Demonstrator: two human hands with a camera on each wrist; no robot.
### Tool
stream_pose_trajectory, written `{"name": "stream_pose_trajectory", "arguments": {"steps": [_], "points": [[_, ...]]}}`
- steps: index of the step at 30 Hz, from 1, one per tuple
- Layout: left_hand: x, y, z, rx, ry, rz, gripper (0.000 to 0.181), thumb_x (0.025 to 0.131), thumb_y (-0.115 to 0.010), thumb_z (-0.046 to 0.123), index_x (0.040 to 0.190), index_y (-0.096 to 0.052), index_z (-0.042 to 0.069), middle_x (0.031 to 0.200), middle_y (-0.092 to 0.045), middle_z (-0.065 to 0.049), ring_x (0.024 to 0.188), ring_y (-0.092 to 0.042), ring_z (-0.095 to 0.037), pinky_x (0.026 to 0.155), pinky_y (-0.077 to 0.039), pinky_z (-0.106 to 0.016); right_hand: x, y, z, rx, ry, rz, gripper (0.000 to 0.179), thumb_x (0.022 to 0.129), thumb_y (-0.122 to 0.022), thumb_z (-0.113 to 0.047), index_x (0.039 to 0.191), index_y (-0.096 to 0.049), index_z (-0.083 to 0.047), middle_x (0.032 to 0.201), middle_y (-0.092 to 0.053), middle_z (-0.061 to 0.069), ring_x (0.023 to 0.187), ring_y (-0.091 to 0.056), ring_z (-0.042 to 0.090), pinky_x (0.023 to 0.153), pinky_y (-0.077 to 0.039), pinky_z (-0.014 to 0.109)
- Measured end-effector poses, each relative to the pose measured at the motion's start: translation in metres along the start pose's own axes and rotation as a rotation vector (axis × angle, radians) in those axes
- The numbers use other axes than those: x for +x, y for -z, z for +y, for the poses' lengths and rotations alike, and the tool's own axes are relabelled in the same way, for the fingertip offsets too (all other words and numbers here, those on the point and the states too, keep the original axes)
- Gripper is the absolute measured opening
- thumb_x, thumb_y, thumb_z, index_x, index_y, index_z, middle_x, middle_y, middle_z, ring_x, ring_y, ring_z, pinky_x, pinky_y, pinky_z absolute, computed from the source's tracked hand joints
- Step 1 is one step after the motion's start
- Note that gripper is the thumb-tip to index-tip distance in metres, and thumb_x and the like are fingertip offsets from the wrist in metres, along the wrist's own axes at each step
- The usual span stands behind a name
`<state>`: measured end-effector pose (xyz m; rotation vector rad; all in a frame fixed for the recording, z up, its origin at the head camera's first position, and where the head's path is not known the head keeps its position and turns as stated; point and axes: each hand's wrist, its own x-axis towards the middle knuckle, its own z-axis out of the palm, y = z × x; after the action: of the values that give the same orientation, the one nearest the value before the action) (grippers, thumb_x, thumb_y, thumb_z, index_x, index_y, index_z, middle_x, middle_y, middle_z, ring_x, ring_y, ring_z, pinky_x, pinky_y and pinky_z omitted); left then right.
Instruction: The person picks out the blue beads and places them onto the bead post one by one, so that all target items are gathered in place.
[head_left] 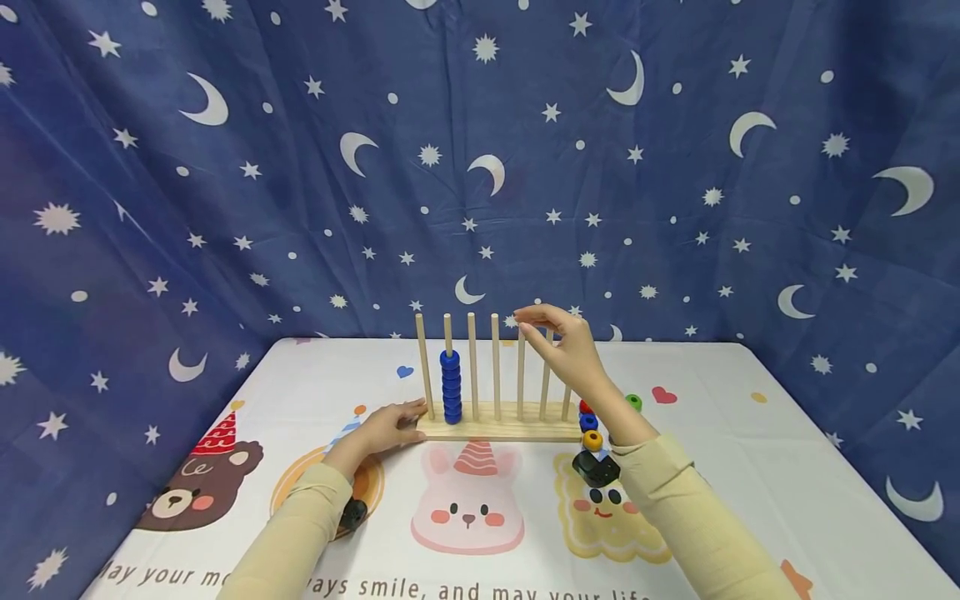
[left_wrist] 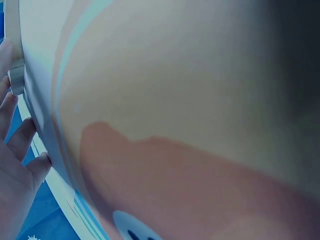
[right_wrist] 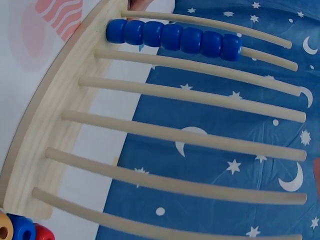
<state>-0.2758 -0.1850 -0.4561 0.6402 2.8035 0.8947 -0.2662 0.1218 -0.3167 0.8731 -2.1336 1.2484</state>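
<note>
A wooden peg rack (head_left: 498, 423) stands on the table, its upright pegs in a row along a flat base. Several blue beads (head_left: 451, 387) are stacked on the second peg from the left; the other pegs are bare. My left hand (head_left: 386, 427) holds the left end of the base, thumb in front and fingers behind. In the left wrist view, the left hand (left_wrist: 15, 165) has its fingers spread beside the base end. My right hand (head_left: 566, 342) is raised at the peg tops right of centre, thumb and fingertips apart, with no bead visible between them.
By the rack's right end lie a yellow bead (head_left: 592, 440), a blue bead (head_left: 588, 422) and a red bead (head_left: 585, 407). A green bead (head_left: 633, 402) sits behind the right forearm. A blue star-and-moon curtain (head_left: 480, 167) hangs behind the table with its printed cloth (head_left: 390, 533).
</note>
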Motion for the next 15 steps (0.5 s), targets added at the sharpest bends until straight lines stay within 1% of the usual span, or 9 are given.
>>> {"name": "stream_pose_trajectory", "arguments": {"steps": [3,5,6,8,10,12,15], "points": [[-0.002,-0.001,-0.001,-0.004,0.000,0.001,0.054,0.086,-0.068,0.022,0.132,-0.052,-0.001,0.144,-0.043,-0.017,0.134,-0.036,-0.041,0.112,-0.029,-0.053,-0.003,0.003,0.002,-0.003,0.006,0.015,0.018,0.089,-0.061,-0.004,0.106,-0.067,0.002,0.104,-0.070,0.016,0.097,-0.066,0.027,0.089,-0.054,0.038],[-0.003,-0.001,-0.002,-0.008,0.009,0.000,0.054,0.086,-0.068,0.022,0.132,-0.052,-0.001,0.145,-0.043,-0.017,0.135,-0.035,-0.041,0.112,-0.029,-0.053,-0.004,0.006,0.004,-0.011,0.008,0.017,0.019,0.090,-0.061,-0.003,0.107,-0.066,0.002,0.104,-0.070,0.016,0.097,-0.066,0.028,0.089,-0.054,0.037],[-0.004,-0.001,-0.002,-0.008,0.013,-0.001,0.054,0.086,-0.068,0.022,0.132,-0.052,-0.001,0.145,-0.042,-0.017,0.135,-0.035,-0.041,0.112,-0.029,-0.053,-0.005,0.007,0.005,-0.012,0.003,0.018,0.018,0.090,-0.061,-0.004,0.107,-0.067,0.001,0.104,-0.070,0.016,0.097,-0.066,0.027,0.089,-0.054,0.034],[-0.004,0.000,-0.002,-0.013,0.019,-0.001,0.054,0.086,-0.068,0.021,0.132,-0.052,-0.001,0.145,-0.042,-0.016,0.135,-0.035,-0.041,0.112,-0.030,-0.052,-0.008,0.010,0.008,-0.027,-0.007,0.026,0.018,0.090,-0.061,-0.004,0.107,-0.066,0.001,0.104,-0.070,0.015,0.097,-0.066,0.025,0.089,-0.054,0.026],[-0.003,0.000,-0.002,-0.004,0.011,-0.001,0.054,0.086,-0.069,0.021,0.132,-0.052,-0.001,0.144,-0.043,-0.017,0.134,-0.036,-0.042,0.111,-0.031,-0.053,-0.011,0.014,0.011,-0.033,-0.020,0.044,0.018,0.090,-0.060,-0.003,0.106,-0.066,0.001,0.103,-0.070,0.016,0.095,-0.067,0.019,0.086,-0.052,0.016],[-0.002,0.001,-0.002,-0.008,0.004,0.000,0.055,0.085,-0.069,0.022,0.132,-0.052,-0.002,0.144,-0.043,-0.017,0.134,-0.036,-0.041,0.111,-0.031,-0.052,-0.015,0.018,0.014,-0.024,-0.034,0.067,0.017,0.090,-0.060,-0.002,0.105,-0.067,0.002,0.102,-0.070,0.017,0.092,-0.066,0.008,0.083,-0.050,0.008],[-0.001,0.002,-0.003,0.011,-0.007,0.001,0.055,0.085,-0.069,0.024,0.131,-0.053,-0.002,0.143,-0.044,-0.018,0.133,-0.037,-0.042,0.110,-0.032,-0.053,-0.020,0.022,0.018,-0.008,-0.041,0.086,0.017,0.090,-0.059,0.000,0.105,-0.067,0.003,0.102,-0.070,0.019,0.090,-0.060,-0.009,0.081,-0.047,0.004]]}}
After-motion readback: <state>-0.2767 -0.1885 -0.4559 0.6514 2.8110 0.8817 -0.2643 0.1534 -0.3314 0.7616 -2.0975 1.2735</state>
